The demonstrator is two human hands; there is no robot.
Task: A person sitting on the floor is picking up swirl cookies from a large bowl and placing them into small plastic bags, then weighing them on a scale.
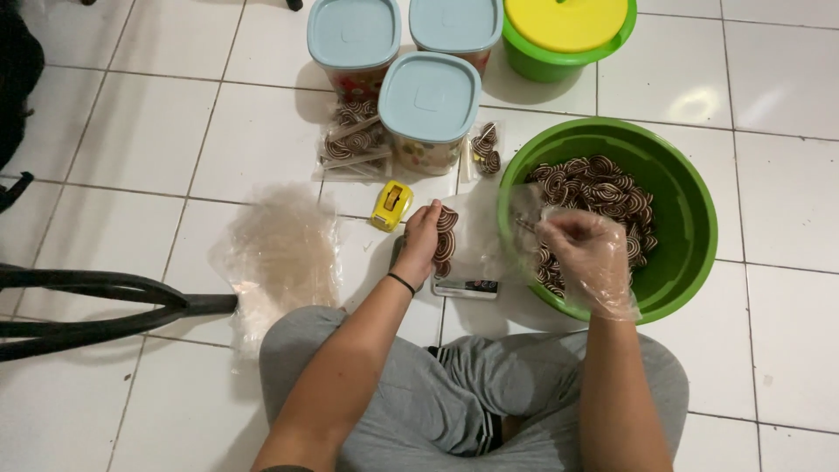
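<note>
My left hand [419,240] has its grip clenched around a stack of swirl-patterned cookies [446,236] in a clear bag, just above a small scale [466,288] on the floor. My gloved right hand [584,253] pinches cookies inside the green bowl [690,218]. A yellow tape dispenser [391,205] sits just beyond my left grip.
</note>
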